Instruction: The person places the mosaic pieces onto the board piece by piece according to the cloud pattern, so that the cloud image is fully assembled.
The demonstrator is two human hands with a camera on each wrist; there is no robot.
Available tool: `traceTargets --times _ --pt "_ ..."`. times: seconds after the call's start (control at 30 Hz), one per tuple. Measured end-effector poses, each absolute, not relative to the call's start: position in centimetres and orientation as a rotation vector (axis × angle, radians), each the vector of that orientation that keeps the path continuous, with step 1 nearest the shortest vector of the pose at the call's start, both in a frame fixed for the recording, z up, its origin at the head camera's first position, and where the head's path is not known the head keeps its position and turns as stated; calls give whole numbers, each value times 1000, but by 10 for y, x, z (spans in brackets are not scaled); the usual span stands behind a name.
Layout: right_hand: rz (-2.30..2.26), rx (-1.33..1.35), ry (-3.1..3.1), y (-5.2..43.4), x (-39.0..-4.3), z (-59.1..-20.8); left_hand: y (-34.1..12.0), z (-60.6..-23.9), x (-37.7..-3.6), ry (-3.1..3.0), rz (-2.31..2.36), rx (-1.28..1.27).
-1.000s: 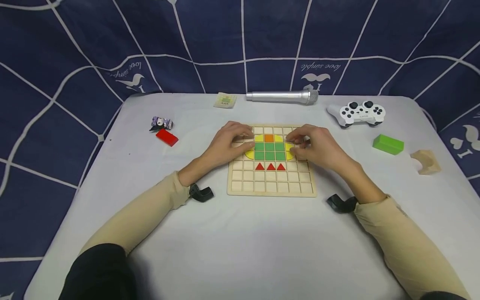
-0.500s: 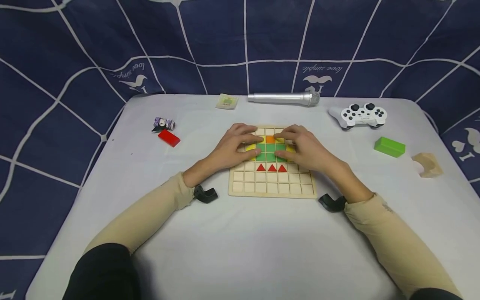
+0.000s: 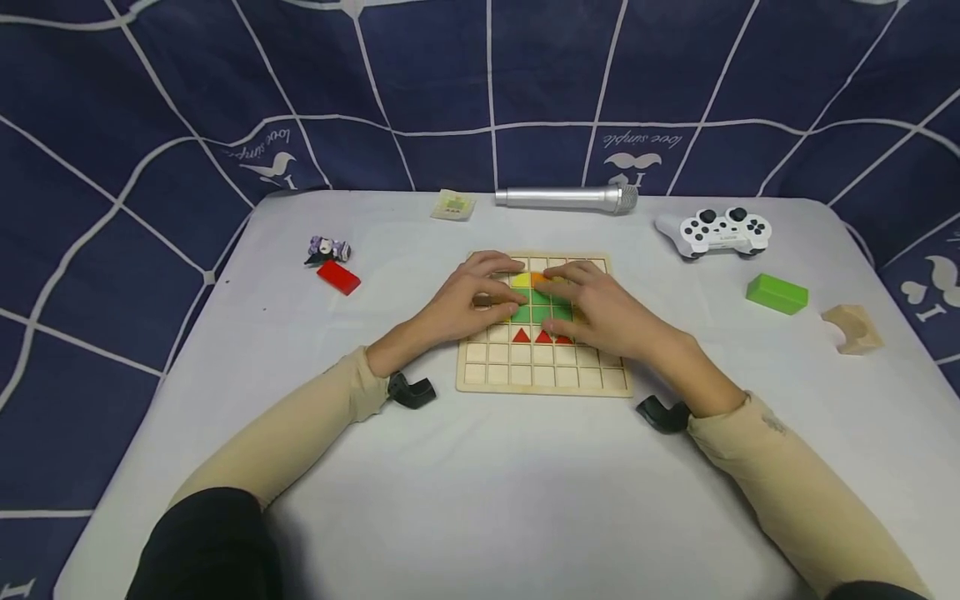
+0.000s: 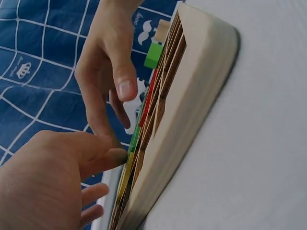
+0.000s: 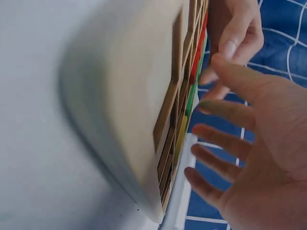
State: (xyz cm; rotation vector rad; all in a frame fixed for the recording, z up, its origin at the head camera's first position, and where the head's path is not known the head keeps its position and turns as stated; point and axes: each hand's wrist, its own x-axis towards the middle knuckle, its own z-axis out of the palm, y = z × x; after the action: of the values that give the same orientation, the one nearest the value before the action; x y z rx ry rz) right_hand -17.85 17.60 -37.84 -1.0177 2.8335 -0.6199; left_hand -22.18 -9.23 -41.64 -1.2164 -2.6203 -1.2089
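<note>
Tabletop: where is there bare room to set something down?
The widest bare stretch of table lies between the wooden grid board and the near edge, flanked by both forearms. Crowded: far edge with microphone and game controller; board centre under left hand and right hand.

Wooden grid board [image 3: 543, 367] lies flat, holding green, yellow, red tiles [image 3: 534, 314].

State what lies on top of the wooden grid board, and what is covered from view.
On the wooden grid board lie green squares, yellow pieces, an orange piece and red triangles. The left hand and right hand rest over them, hiding part of the pattern.
</note>
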Motion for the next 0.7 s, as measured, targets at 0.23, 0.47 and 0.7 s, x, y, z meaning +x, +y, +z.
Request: traceTargets --times 0.23,0.47,0.7 --pt "-565 -1094 2808 182 -161 -377 -91 -416 -224 -2482 -1305 -1205" --pt "-584 -1077 2824 192 -153 -376 -91 -414 -223 -2488 -1269 -1295" --pt "-615 -1065 2838 206 -148 -376 -91 -416 -219 -2463 -1307 -1360"
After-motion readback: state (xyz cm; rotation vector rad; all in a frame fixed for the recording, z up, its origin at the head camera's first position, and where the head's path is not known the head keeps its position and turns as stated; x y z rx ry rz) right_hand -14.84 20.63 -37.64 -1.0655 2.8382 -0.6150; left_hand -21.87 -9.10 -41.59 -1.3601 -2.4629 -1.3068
